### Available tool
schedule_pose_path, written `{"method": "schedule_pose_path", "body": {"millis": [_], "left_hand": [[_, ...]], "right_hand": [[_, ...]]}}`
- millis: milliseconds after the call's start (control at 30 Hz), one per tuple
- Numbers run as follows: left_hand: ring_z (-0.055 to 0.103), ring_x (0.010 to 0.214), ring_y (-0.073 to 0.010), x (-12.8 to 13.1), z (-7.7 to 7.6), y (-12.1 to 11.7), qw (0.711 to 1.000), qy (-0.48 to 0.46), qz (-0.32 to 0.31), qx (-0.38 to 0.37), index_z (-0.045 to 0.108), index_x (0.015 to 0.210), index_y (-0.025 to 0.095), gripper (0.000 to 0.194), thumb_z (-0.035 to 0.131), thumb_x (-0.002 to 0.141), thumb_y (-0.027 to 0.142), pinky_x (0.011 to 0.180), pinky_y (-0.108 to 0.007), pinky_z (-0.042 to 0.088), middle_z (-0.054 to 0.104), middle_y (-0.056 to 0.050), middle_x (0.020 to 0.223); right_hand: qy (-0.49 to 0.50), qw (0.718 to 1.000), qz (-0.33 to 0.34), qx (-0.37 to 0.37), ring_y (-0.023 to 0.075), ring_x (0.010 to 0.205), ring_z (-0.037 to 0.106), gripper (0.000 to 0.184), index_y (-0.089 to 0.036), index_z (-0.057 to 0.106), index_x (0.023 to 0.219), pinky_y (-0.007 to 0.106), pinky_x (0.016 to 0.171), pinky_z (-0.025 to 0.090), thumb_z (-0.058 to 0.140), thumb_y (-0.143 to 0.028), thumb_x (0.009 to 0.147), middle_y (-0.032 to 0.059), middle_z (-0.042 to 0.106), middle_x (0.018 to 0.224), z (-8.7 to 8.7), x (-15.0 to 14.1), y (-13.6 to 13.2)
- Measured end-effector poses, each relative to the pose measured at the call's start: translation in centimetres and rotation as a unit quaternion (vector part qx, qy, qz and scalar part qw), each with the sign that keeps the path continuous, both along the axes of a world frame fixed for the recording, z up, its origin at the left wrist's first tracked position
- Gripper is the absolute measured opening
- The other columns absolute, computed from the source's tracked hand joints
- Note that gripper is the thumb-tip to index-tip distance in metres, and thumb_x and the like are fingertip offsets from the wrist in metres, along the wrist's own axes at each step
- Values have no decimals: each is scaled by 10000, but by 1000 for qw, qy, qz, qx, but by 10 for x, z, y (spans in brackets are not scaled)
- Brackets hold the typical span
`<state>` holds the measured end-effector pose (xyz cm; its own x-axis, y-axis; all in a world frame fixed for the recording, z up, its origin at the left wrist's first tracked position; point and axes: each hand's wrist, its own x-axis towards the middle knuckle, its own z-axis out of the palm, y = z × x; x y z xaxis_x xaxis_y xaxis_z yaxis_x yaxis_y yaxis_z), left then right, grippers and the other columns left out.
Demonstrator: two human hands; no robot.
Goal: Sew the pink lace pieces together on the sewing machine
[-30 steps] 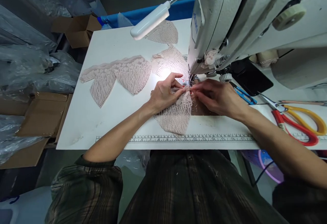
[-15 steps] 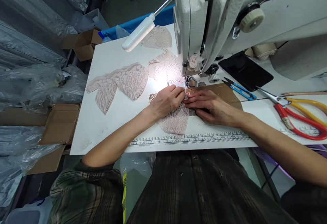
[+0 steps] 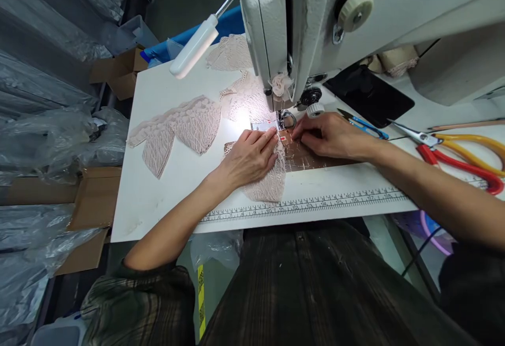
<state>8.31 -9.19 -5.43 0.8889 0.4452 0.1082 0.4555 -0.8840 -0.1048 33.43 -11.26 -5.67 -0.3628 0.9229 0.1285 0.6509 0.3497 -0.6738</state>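
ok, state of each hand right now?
Left hand: open, palm down on the lace piece.
Right hand: partly curled beside the presser foot; can't tell if it's pinching anything.

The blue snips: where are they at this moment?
In the head view, the blue snips lie right of centre, beside the right hand, below the black slab and left of the scissors.

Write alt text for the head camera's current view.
A person's left hand lies on a pale lace piece at a sewing machine, with the right hand close beside it. More lace pieces and large scissors lie on the white table.
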Motion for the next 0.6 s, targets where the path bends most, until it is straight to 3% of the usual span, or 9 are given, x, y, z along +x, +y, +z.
{"method": "schedule_pose_path", "body": {"millis": [100, 233, 467, 600], "left_hand": [[579, 1090, -318, 0, 0, -2, 1000, -2, 8, -1, 582, 1358, 125, 408, 378, 1055, 308, 884, -471, 430, 589, -190, 1453], [571, 1119, -319, 1, 1, -3, 999, -19, 24, -15, 574, 1372, 147, 405, 387, 1048, 300, 910, -475, 422, 586, -175, 1462], [562, 1152, -332, 7, 2, 11, 996, -48, 38, -68, 572, 1388, 182, 417, 393, 1034, 309, 965, -520, 422, 575, -165, 1477], [556, 1160, -336, 6, 1, 18, 994, -58, 33, -82, 566, 1387, 176, 426, 377, 1042, 336, 973, -529, 427, 564, -166, 1496]], "right_hand": [[-11, 990, 74, 122, 188, 985, 646, 304, -233, 811, 1008, 344, 895, 527, 541, -172, 882, 82, 707, 1126, -8, -1, -13], [-30, 965, 159, 205, 211, 1027, 603, 351, -283, 803, 1102, 371, 908, 526, 494, -203, 955, 97, 685, 1096, -13, -2, -18], [-44, 971, 142, 190, 207, 992, 617, 338, -248, 806, 1067, 372, 895, 554, 492, -199, 954, 116, 683, 1085, -12, -3, -15], [-22, 983, 85, 163, 187, 975, 660, 346, -207, 780, 1137, 346, 892, 574, 505, -179, 930, 107, 709, 1129, -12, 1, -15]]}}
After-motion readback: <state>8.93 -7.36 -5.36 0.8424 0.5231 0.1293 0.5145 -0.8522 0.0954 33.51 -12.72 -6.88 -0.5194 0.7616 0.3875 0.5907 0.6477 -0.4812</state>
